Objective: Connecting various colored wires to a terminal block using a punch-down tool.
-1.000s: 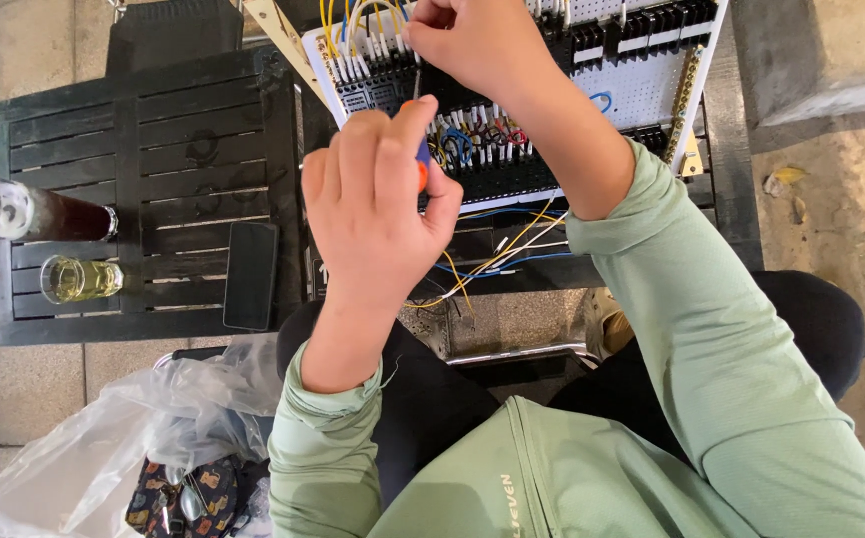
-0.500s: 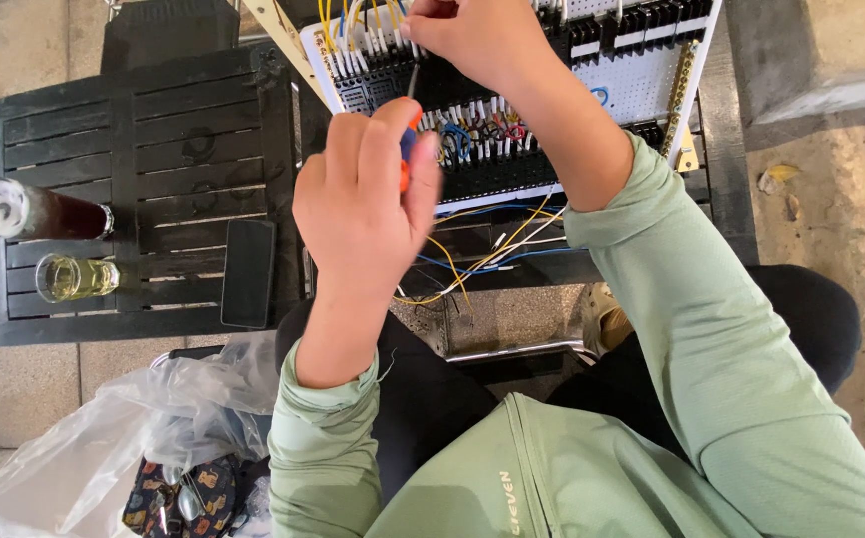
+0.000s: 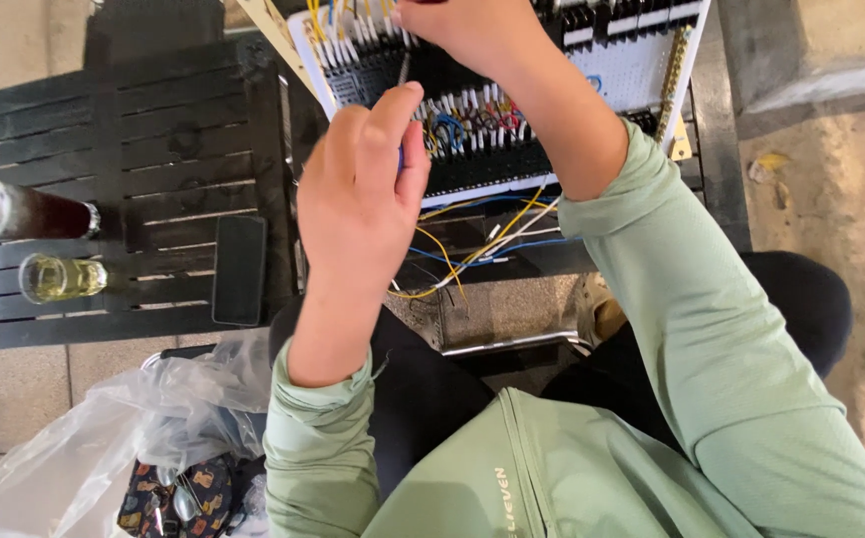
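Wiring panel [image 3: 512,110] — white perforated board with rows of black terminal blocks and many coloured wires — lies at top centre, in front of the seated person. Left hand [image 3: 361,194] over its near edge, fingers curled, thumb and forefinger pinched on a small blue-tipped tool [image 3: 400,157]. Right hand [image 3: 467,30] closed over the upper terminal rows; what it grips, cannot tell. Yellow, blue and white loose wires [image 3: 472,244] trail off the panel's lower edge. Left: dark slatted table [image 3: 144,130] carrying a black phone [image 3: 239,270], a glass of pale liquid [image 3: 54,278], a bottle [image 3: 19,209]. Clear plastic bag [image 3: 84,438] on the floor, lower left.
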